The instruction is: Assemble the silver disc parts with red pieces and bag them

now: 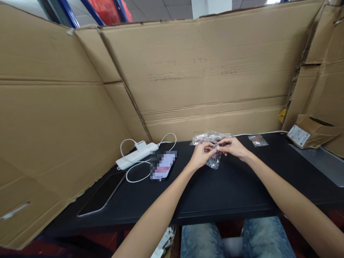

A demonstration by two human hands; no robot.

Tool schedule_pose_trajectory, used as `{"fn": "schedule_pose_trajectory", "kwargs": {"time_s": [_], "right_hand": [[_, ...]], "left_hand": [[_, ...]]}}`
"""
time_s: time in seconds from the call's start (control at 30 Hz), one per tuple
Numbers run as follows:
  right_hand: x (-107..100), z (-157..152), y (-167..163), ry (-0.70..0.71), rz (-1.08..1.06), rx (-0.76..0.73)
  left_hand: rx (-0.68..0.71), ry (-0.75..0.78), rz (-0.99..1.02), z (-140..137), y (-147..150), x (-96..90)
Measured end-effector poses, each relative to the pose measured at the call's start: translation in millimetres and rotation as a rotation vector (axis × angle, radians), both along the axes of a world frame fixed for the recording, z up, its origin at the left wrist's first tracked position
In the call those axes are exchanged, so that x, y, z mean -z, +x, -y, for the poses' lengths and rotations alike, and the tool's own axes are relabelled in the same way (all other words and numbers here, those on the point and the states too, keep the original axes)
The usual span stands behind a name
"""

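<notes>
Both hands meet over the black table, pinching a small clear plastic bag (214, 162) between them. My left hand (202, 154) grips the bag's upper part from the left, fingers closed. From the right, my right hand (231, 147) is closed on the same edge. A bit of red shows by the right fingertips; what it belongs to is too small to make out. Just behind the hands lies a pile of clear bags (206, 137) with red and pale items inside. Another such bag, a single packet (258, 141), lies farther right.
On the left are a white power strip (137, 156) with cables, a phone (164, 165) with its screen lit, and a dark tablet (103, 193). An open cardboard box (311, 132) stands at the right by a flat grey sheet (319, 163). Cardboard walls (215, 71) enclose the table.
</notes>
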State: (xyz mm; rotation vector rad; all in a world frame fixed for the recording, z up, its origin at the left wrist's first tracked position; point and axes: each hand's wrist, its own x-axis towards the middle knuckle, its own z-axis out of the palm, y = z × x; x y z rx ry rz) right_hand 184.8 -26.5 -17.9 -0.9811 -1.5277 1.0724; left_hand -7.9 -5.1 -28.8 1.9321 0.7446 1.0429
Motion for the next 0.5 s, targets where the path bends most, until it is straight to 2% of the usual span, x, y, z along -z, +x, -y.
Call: {"fn": "schedule_pose_trajectory", "kwargs": {"time_s": [0.2,0.5], "right_hand": [[0.4,-2.2,4.4,0.002,-0.047,0.004],[4.2,-3.2,4.0,0.018,0.067,0.002]], "left_hand": [[-0.03,-0.011,0.027,-2.0,0.4,-1.2],[-0.007,0.001,0.016,-1.7,2.3,2.7]]}}
